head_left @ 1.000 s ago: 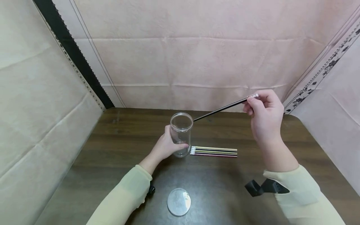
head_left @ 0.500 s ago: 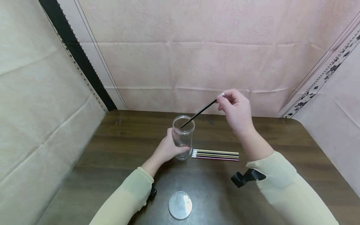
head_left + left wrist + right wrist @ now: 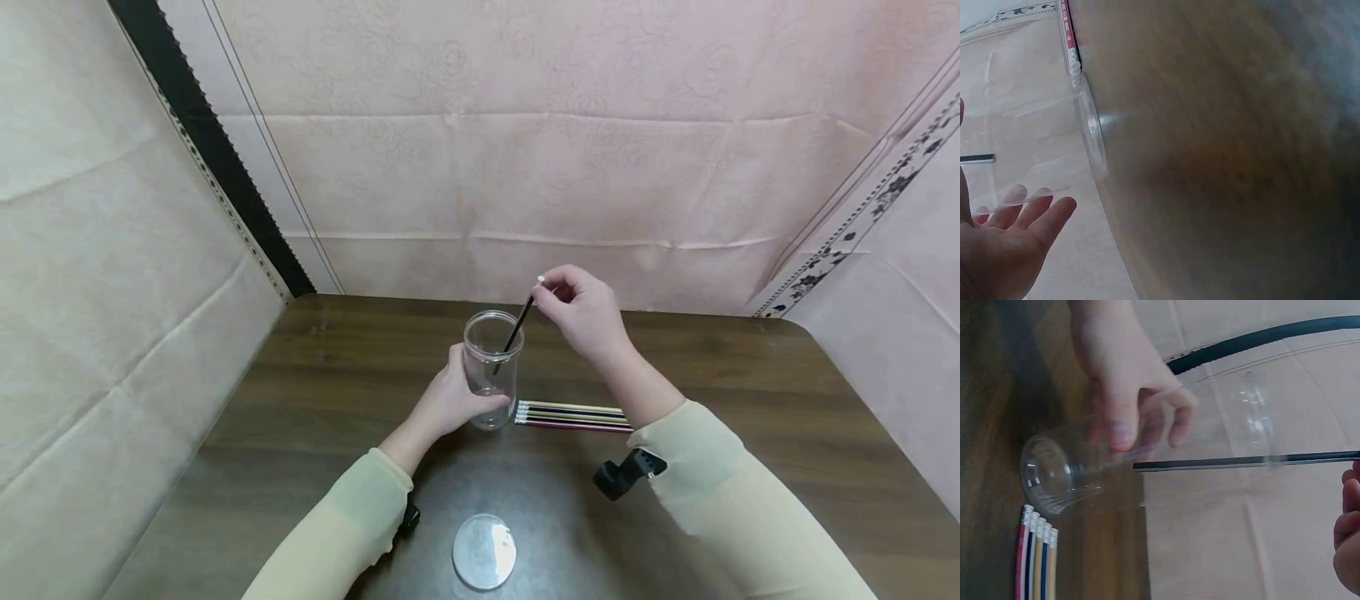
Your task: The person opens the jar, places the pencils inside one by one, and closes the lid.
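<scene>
A clear jar (image 3: 487, 379) stands upright on the wooden table, its mouth uncovered. My left hand (image 3: 450, 400) grips its side, thumb in front and fingers behind. Above the rim and to the right, my right hand (image 3: 588, 321) pinches a black pencil (image 3: 517, 329) near its white-tipped end. The pencil slants down through the mouth. In the right wrist view, the pencil's lower end (image 3: 1147, 466) is inside the jar, above the base. Beside the jar's foot lies a row of several pencils (image 3: 573, 417), partly hidden by my right forearm in the head view.
A round clear lid (image 3: 483, 552) lies flat near the front of the table (image 3: 322, 450). Pale cloth (image 3: 487, 183) hangs behind the table's back edge and along both sides. A black camera mount (image 3: 630, 473) sticks out from my right wrist.
My right hand has moved left and slightly down, bringing the pencil from outside the jar into its mouth and tilting it steeper. The left hand keeps its grip on the jar.
</scene>
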Available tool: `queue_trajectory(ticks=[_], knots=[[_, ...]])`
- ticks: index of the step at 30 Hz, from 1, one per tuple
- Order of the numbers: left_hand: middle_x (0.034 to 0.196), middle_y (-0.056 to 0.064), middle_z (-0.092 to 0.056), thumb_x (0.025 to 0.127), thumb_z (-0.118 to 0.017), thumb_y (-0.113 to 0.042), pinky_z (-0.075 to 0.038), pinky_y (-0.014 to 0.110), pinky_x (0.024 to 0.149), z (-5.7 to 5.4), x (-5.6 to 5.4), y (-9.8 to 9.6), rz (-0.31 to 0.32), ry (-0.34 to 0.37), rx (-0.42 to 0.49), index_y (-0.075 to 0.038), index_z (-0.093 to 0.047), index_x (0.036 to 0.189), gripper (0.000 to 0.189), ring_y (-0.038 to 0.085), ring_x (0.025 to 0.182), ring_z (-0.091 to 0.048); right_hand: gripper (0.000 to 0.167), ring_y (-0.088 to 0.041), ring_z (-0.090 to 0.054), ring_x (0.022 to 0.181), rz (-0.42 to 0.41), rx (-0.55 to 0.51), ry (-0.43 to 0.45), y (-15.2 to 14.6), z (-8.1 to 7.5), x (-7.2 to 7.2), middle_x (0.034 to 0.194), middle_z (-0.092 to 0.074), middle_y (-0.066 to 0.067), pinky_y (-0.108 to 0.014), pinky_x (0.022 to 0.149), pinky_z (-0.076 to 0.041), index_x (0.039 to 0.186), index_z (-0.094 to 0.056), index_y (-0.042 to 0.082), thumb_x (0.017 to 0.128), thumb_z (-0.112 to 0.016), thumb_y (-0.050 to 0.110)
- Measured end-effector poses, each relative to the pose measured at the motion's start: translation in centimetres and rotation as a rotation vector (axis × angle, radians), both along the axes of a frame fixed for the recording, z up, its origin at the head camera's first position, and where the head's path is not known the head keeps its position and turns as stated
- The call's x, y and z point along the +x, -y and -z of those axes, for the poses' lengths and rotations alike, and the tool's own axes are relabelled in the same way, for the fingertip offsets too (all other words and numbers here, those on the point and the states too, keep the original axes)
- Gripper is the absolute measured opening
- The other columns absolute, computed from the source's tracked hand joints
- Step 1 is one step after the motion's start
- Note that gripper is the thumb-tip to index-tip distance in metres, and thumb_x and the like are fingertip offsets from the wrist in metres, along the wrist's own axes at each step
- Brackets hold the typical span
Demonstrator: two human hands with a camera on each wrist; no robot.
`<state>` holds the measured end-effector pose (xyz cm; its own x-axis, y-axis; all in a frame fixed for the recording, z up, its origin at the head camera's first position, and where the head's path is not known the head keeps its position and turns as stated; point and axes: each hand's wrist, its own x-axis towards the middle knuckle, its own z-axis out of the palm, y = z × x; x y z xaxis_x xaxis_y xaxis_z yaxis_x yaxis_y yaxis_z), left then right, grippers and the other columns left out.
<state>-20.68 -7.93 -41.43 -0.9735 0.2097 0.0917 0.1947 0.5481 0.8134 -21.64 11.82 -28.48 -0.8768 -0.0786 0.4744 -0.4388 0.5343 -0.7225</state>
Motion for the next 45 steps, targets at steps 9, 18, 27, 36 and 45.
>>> queue_trajectory(ticks=[9,18,27,36,45], knots=[[0.125,0.013,-0.052,0.066,-0.083,-0.043,-0.042,0.045,0.092,-0.1,0.1,-0.2,0.003,-0.013,-0.008,-0.013,-0.025,0.136,0.097,0.026,0.113,-0.052,0.012,-0.017,-0.054,0.076,-0.050,0.056,0.009,1.0,2.2,-0.1,0.086,-0.059,-0.005,-0.030,0.066,-0.045,0.091,-0.066,0.006,0.085,-0.067,0.016],[0.125,0.012,-0.052,0.066,-0.083,-0.045,-0.042,0.045,0.092,0.1,0.2,-0.2,0.013,-0.020,-0.003,-0.013,-0.024,0.137,0.098,0.025,0.112,-0.053,0.009,-0.017,-0.054,0.074,-0.059,0.078,-0.029,1.5,4.1,0.1,0.088,-0.056,-0.006,-0.032,0.066,-0.044,0.086,-0.066,0.006,0.082,-0.070,0.014],[0.125,0.012,-0.052,0.065,-0.083,-0.046,-0.042,0.046,0.092,0.3,0.2,-0.1,0.002,-0.025,-0.002,-0.012,-0.025,0.137,0.098,0.026,0.111,-0.053,0.009,-0.016,-0.050,0.072,-0.058,0.063,0.004,1.0,4.7,0.4,0.086,-0.054,-0.004,-0.032,0.063,-0.043,0.088,-0.066,0.008,0.083,-0.069,0.016],[0.126,0.013,-0.052,0.063,-0.083,-0.048,-0.041,0.049,0.092,0.3,0.2,-0.1,-0.007,-0.019,0.012,-0.013,-0.025,0.137,0.100,0.027,0.113,-0.052,0.018,-0.018,-0.049,0.076,-0.025,-0.001,0.058,-2.6,5.9,1.4,0.090,-0.056,-0.005,-0.029,0.066,-0.042,0.098,-0.066,0.008,0.083,-0.071,0.017],[0.117,0.012,-0.057,0.063,-0.085,-0.044,-0.043,0.046,0.089,0.3,0.1,0.0,-0.008,-0.044,0.002,-0.013,-0.030,0.132,0.093,0.026,0.107,-0.055,0.022,-0.022,-0.052,0.078,-0.005,0.167,0.092,-6.6,8.7,1.9,0.094,-0.058,-0.006,-0.034,0.067,-0.043,0.102,-0.067,0.005,0.083,-0.071,0.016]])
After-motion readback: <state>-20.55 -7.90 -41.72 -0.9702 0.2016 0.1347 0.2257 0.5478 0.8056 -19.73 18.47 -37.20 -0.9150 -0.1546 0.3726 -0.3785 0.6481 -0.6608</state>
